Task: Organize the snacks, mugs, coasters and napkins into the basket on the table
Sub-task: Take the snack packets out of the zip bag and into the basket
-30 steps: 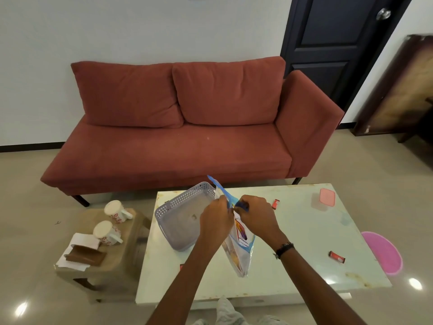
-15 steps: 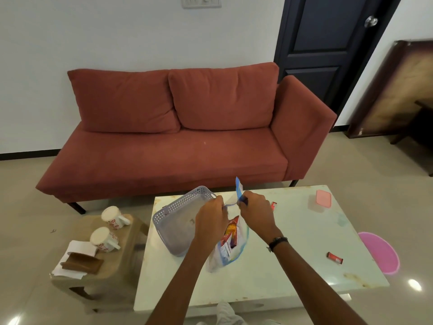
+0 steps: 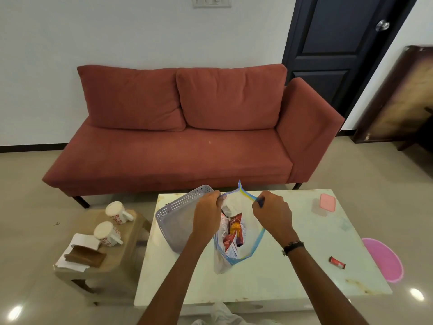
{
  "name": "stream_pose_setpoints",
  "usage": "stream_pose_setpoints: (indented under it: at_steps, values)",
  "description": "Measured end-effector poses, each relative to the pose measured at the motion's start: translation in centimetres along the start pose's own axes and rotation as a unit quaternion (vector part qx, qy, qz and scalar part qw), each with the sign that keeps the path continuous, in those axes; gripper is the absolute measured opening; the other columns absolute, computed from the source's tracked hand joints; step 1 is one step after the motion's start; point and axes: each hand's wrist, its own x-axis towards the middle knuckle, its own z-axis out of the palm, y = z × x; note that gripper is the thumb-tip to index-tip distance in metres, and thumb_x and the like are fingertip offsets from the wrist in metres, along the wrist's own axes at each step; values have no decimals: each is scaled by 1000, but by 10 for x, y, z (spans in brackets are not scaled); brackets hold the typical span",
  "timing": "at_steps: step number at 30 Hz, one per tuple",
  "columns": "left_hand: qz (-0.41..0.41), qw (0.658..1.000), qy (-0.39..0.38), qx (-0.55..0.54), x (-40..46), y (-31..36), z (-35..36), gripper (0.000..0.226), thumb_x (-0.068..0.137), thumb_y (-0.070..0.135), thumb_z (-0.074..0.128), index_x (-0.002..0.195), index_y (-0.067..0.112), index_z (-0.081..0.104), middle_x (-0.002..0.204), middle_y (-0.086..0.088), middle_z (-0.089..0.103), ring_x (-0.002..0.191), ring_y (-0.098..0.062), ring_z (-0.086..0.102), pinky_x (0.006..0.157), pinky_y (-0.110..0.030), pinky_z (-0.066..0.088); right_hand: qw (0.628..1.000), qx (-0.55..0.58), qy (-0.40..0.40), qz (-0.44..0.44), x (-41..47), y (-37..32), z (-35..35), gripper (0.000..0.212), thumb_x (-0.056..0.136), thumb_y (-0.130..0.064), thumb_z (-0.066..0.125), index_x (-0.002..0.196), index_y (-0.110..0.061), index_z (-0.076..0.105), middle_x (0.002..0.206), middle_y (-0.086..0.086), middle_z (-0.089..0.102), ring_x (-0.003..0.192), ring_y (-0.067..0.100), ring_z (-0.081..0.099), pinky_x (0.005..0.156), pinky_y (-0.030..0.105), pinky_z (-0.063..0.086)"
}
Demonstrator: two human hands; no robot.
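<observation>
Pulling a clear zip bag [image 3: 243,245] open over the white table [image 3: 269,277], both hands work at its mouth in the head view. The left hand [image 3: 207,215] pinches one side of the blue rim, and the right hand [image 3: 271,213] pinches the opposite side, with the two hands held apart so the opening gapes wide between them. Red and white snack packets [image 3: 234,233] show inside the bag. A dark band [image 3: 293,246] circles the right wrist.

Taking the table as the landmark: the grey perforated basket [image 3: 178,207] sits on its far left part, just left of the bag and partly behind the left hand. A small red snack bar [image 3: 337,262] lies on the table's right side, well apart from the bag. A pink lidded box [image 3: 327,202] rests near the table's far right corner.

Left of the table stands a low brown stool [image 3: 131,233]. On it are two white mugs [image 3: 108,233] with red patterns, lying tilted, and beside them brown coasters [image 3: 85,255] resting on white napkins [image 3: 80,240].

Right of the table, a round pink mat [image 3: 384,259] lies on the floor. Beyond the table is a red sofa [image 3: 187,137] against the wall, with a dark door [image 3: 339,43] to its right.
</observation>
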Motion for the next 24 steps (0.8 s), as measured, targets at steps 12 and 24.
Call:
stream_pose_setpoints:
  at_steps: [12, 24]
  values:
    - [-1, 999, -2, -32, -12, -21, -4, 24, 93, 20, 50, 84, 3, 64, 76, -12, 65, 69, -22, 55, 61, -30, 40, 998, -53, 21, -7, -14, 8, 14, 9, 92, -18, 54, 92, -10, 58, 93, 6, 62, 79, 24, 56, 60, 29, 40]
    - [56, 998, -2, -39, -31, -23, -9, 19, 92, 17, 53, 91, 4, 66, 84, -12, 68, 72, -11, 51, 66, -12, 39, 912, -140, -301, -243, -48, 6, 106, 36, 85, 1, 53, 115, -16, 63, 125, 9, 55, 117, 29, 52, 93, 39, 47]
